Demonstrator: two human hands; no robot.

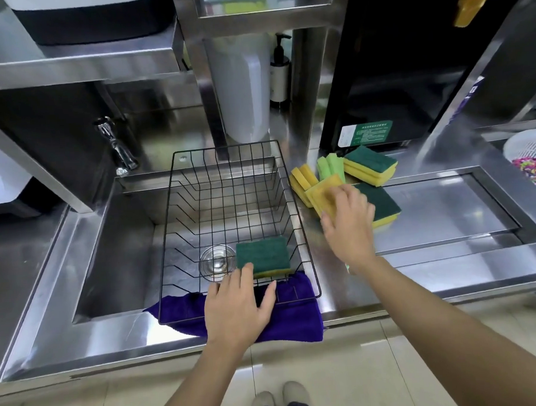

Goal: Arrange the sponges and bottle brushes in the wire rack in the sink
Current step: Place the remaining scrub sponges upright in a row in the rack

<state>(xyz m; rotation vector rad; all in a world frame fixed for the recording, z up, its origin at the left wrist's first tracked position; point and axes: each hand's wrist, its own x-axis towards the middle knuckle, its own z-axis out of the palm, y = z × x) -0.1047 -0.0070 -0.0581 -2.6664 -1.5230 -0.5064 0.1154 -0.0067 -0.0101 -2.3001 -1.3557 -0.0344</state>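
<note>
My left hand (238,305) lies flat and open on the near rim of the wire rack (229,186), over the purple cloth (292,317) draped on the sink's front edge; it grips nothing, it only steadies the rack. One green-topped sponge (262,255) already lies in the rack's near right corner, beside the drain (216,261).

My right hand (348,219) is out on the bench just right of the sink, fingers curled down over a yellow sponge (324,194) at the top of the pile. I cannot tell whether I have it pinched or am only touching it. Around it lie other sponges: yellow ones (302,179) leaning on edge, green ones (331,167) behind them, a green-and-yellow stack (370,166) toward the bench's back edge, and another green-topped one (382,205) partly under my hand.

So I judge I am early in the job, at the fetching of the second sponge. Next I need a firm hold on it, then to carry it over the rack's right rim and set it beside the first. I see no bottle brushes here.
</note>
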